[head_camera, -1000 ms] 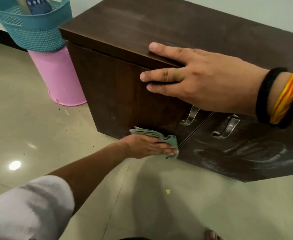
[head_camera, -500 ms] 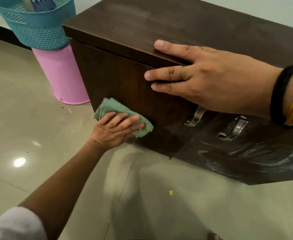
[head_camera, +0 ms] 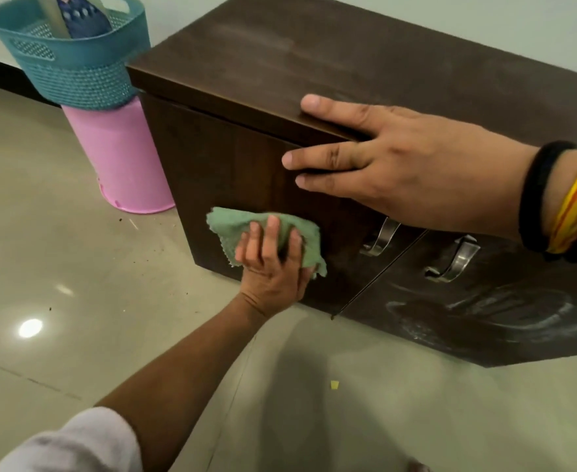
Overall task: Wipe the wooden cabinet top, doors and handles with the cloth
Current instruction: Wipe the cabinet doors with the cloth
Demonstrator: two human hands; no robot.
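The left hand presses a green cloth flat against the front of the left door of the dark wooden cabinet, in the lower part of that door, just beside the left metal handle but not touching it. The grip of this hand is closed on the cloth, with the fingers spread over it and the cloth edges showing out above and at the right. The right hand lies open on the front edge of the cabinet top: one finger is on the top surface, the other fingers hang down over the door. It holds nothing. The right door shows pale dusty smears below its own handle. At the left of the cabinet stands a pink bucket upside down on the floor, and a teal basket sits on it.
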